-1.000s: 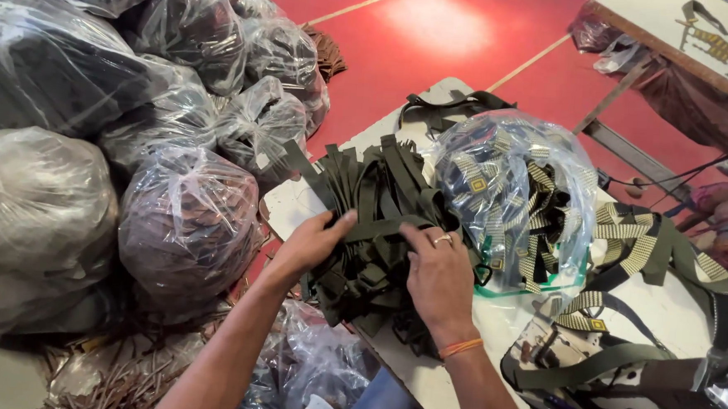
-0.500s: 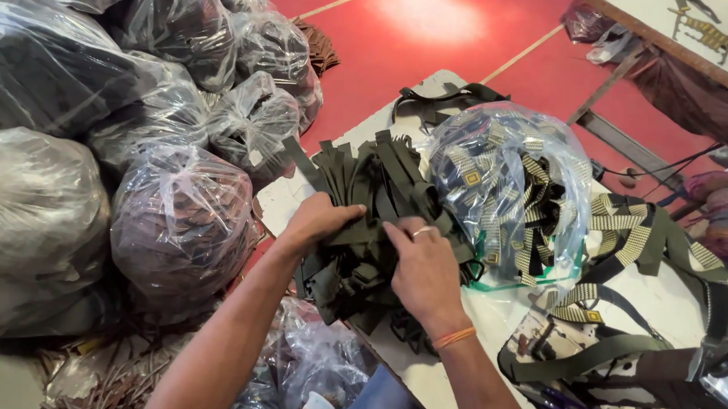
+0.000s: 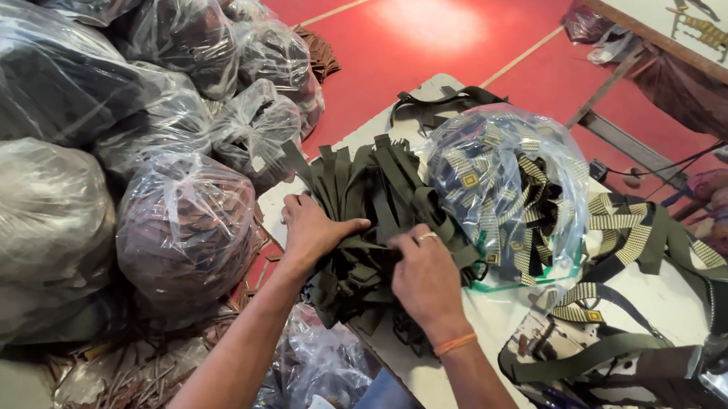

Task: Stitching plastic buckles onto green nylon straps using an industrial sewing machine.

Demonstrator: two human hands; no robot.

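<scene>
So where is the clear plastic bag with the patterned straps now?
In the head view, the clear plastic bag of patterned straps lies on the white table, right of the olive strap bundle under both hands.

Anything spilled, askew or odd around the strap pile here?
Small brown scraps lie loose on the floor below the stuffed clear bags. Both hands, left hand and right hand, press on the olive strap bundle; nothing else stands out.

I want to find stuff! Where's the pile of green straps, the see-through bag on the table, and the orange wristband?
pile of green straps (image 3: 381,197), head view, upper middle of the pile
see-through bag (image 3: 506,179), head view, its bulging front
orange wristband (image 3: 455,344), head view, top of the band
</scene>
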